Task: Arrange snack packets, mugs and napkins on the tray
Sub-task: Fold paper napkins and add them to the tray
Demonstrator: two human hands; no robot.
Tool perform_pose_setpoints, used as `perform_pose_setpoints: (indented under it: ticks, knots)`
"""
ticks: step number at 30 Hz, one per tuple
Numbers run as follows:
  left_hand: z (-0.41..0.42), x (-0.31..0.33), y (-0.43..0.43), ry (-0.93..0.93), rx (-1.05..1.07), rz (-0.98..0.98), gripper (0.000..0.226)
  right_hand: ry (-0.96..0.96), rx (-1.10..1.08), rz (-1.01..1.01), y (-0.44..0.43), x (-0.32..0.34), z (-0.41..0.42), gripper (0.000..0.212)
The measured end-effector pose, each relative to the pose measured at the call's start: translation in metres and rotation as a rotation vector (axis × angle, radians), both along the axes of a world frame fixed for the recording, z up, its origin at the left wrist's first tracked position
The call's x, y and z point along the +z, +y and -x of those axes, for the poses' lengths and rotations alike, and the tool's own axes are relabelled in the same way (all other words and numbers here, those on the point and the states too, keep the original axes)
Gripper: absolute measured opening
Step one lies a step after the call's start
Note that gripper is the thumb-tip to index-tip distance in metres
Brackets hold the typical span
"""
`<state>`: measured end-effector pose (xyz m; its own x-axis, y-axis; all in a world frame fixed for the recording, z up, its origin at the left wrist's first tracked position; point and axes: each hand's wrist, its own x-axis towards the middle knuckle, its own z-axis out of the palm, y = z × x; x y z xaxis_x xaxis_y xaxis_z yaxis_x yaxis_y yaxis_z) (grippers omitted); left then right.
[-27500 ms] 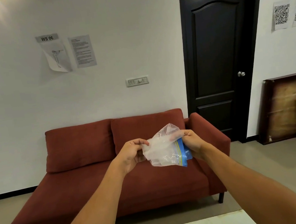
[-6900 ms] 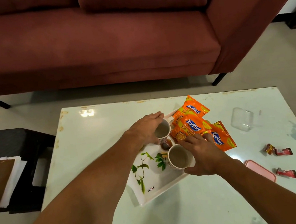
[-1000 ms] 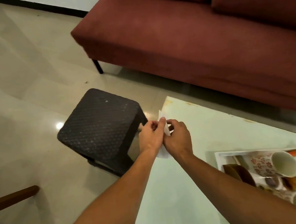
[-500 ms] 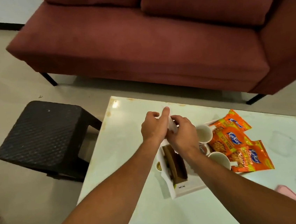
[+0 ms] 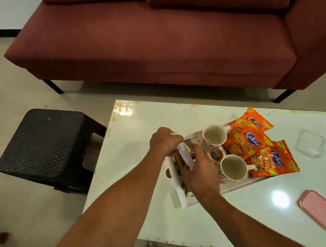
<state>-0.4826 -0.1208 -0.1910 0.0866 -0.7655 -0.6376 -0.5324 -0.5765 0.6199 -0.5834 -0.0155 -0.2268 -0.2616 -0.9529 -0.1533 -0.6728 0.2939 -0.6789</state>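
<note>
Both hands (image 5: pixel 165 141) (image 5: pixel 200 171), moved from beside the stool, now lower the pinched folded white paper napkin (image 5: pixel 185 155) onto the white floral tray (image 5: pixel 235 186) (mugs, packets already aboard)

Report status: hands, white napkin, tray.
Left hand and right hand both pinch folded white paper napkin over white tray, left end. Two floral mugs, orange snack packets aboard. Nothing blocking.

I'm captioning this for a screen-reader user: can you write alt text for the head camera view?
Both hands, left hand and right hand, lower a folded white napkin onto the left end of a white tray holding two mugs and three orange snack packets, on a white table.
</note>
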Motion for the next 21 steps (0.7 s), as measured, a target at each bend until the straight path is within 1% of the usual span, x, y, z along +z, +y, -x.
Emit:
perform_pose_setpoints:
  ticks: [3, 8, 12, 14, 21]
  knots:
    - [-0.002, -0.016, 0.004, -0.06, -0.055, 0.039, 0.023, 0.031, -0.053, -0.081, 0.017, -0.013, -0.001, 0.053]
    - [-0.003, -0.041, 0.009, -0.16, -0.166, 0.042, 0.031, 0.082, -0.054, -0.106, 0.033, -0.027, -0.001, 0.038]
    - [0.0, -0.055, 0.01, -0.23, -0.213, 0.087, 0.034, 0.116, -0.064, -0.116, 0.037, -0.033, -0.004, 0.035]
    - [0.004, -0.06, 0.009, -0.274, -0.257, 0.097, 0.032, 0.138, -0.065, -0.113, 0.038, -0.037, -0.004, 0.033]
    - [0.013, -0.068, 0.009, -0.372, -0.339, 0.072, 0.028, 0.223, -0.022, -0.112, 0.049, -0.049, -0.001, 0.034]
